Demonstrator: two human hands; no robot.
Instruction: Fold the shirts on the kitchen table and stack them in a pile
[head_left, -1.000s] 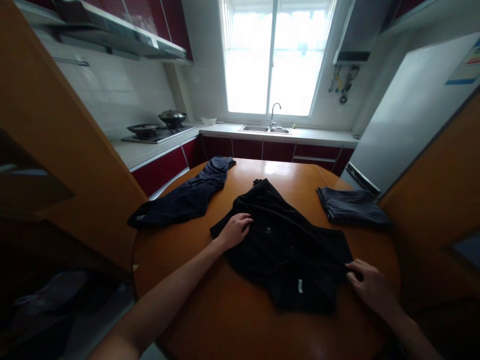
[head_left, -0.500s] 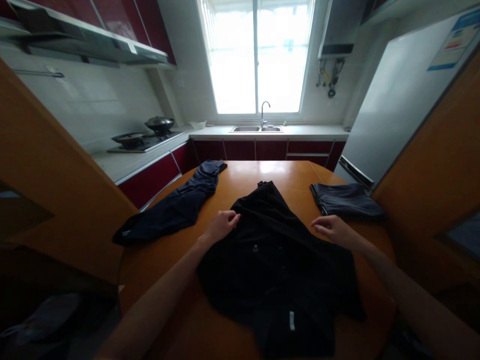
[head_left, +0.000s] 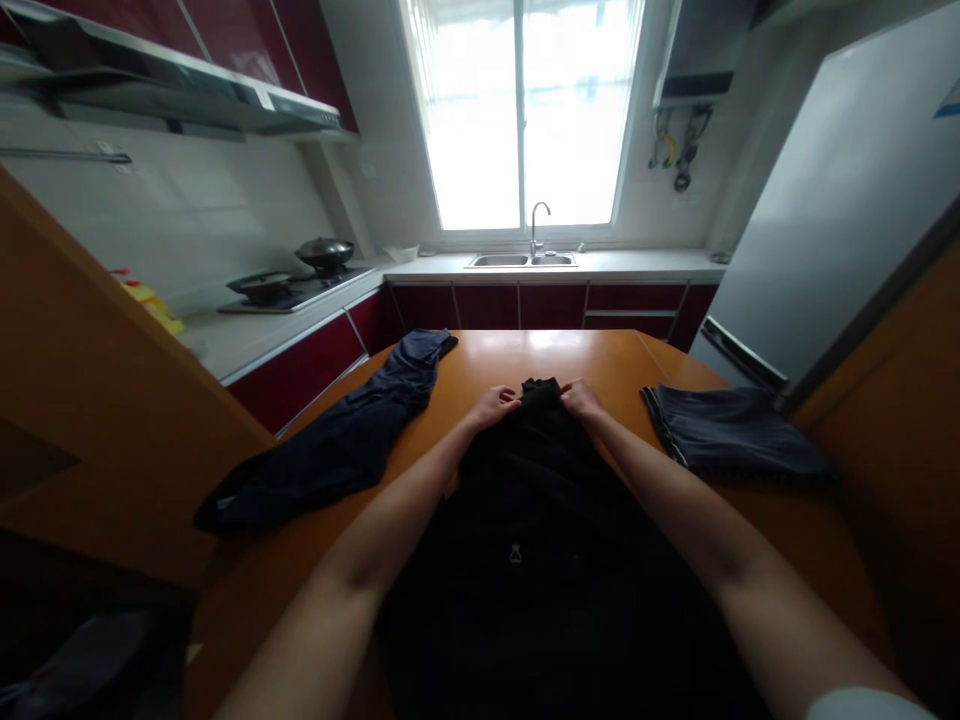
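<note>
A black shirt (head_left: 540,540) lies spread along the middle of the round wooden table (head_left: 592,355), its far end pointing toward the window. My left hand (head_left: 495,405) pinches the left corner of that far end. My right hand (head_left: 581,398) pinches the right corner, a few centimetres from the left hand. Both forearms stretch out over the shirt.
A dark blue garment (head_left: 345,440) lies loose at the table's left and hangs over the edge. A folded grey-blue garment (head_left: 731,440) sits at the right. Wooden panels flank both sides. Beyond are a counter with a sink (head_left: 521,260), a stove with pans (head_left: 296,280) and a fridge (head_left: 832,210).
Both hands moved from the shirt's sides forward to its far end and closed on it. The shirt now lies straight along the table and closer to me.
</note>
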